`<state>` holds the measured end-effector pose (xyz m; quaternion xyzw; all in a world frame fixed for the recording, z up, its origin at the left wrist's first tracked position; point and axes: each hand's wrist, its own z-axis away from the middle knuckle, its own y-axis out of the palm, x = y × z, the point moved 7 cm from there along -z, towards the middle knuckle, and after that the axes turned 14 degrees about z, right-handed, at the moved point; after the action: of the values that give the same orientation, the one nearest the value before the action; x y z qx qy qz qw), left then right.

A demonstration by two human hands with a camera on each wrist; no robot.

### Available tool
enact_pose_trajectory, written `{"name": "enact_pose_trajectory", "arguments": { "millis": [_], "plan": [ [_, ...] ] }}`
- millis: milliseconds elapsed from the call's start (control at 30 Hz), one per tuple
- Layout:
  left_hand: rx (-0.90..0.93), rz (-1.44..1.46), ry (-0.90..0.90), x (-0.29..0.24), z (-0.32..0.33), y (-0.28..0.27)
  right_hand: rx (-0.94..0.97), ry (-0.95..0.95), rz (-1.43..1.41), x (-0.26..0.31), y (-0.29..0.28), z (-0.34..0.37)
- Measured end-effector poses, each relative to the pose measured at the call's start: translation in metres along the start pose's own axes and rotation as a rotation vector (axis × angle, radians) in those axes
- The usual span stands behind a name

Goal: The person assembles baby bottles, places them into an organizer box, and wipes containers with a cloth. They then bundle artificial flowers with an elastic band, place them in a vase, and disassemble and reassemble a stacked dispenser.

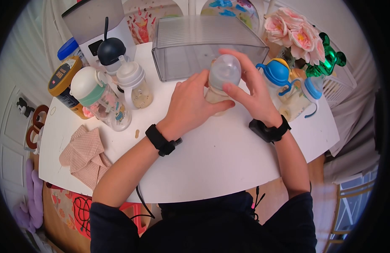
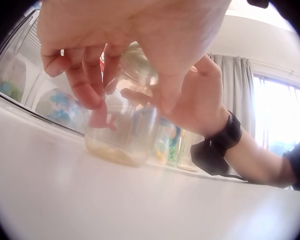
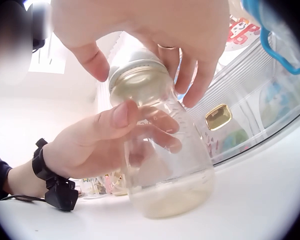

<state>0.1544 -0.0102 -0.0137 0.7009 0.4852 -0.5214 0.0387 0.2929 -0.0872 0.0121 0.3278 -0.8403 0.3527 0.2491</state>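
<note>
A clear baby bottle [image 3: 165,165] with a translucent domed cap [image 1: 225,69] stands on the white table, a little pale liquid at its bottom. My left hand [image 1: 186,101] holds the bottle below the cap, its thumb across the front and its fingers behind, seen through the clear wall in the right wrist view. From the other side, my right hand [image 1: 260,90] grips the cap between thumb and fingers. A pale collar [image 3: 137,65] shows under the right hand.
Beyond the bottle sits a clear grey box [image 1: 209,48]. Blue-topped bottles [image 1: 302,99] stand to the right, below pink flowers [image 1: 296,33]. Leftward are a green-collared cup [image 1: 100,101], a white-topped bottle [image 1: 136,82], a brown-lidded tub [image 1: 66,84] and a pink cloth [image 1: 85,154].
</note>
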Motion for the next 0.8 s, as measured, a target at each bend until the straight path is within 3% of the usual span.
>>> {"name": "enact_pose_trajectory", "arguments": {
  "millis": [67,100,167,300,400,467,500,800],
  "plan": [
    [0.007,0.001,0.001,-0.001,0.0,0.0,0.172,0.071,-0.108,-0.003,0.006,-0.001],
    [0.013,0.007,-0.012,-0.001,0.0,0.0,0.172,0.07,-0.108,-0.005,0.005,-0.001],
    [0.019,0.015,-0.025,-0.001,0.0,0.0,0.099,0.002,0.165,-0.008,0.0,-0.001],
    [0.026,0.023,-0.028,0.001,0.0,0.001,0.045,0.01,0.273,-0.008,0.0,0.0],
    [0.029,0.022,-0.031,-0.003,0.001,0.0,0.003,-0.046,0.25,-0.004,-0.001,0.0],
    [0.029,0.016,-0.032,-0.001,0.001,0.0,0.092,0.041,-0.08,-0.002,0.005,-0.002],
    [0.025,0.022,-0.015,0.002,0.0,0.0,0.092,0.04,-0.08,-0.003,0.004,-0.002],
    [-0.012,-0.085,0.049,0.001,0.001,0.003,-0.056,-0.036,0.362,0.011,-0.002,0.002]
  ]
}}
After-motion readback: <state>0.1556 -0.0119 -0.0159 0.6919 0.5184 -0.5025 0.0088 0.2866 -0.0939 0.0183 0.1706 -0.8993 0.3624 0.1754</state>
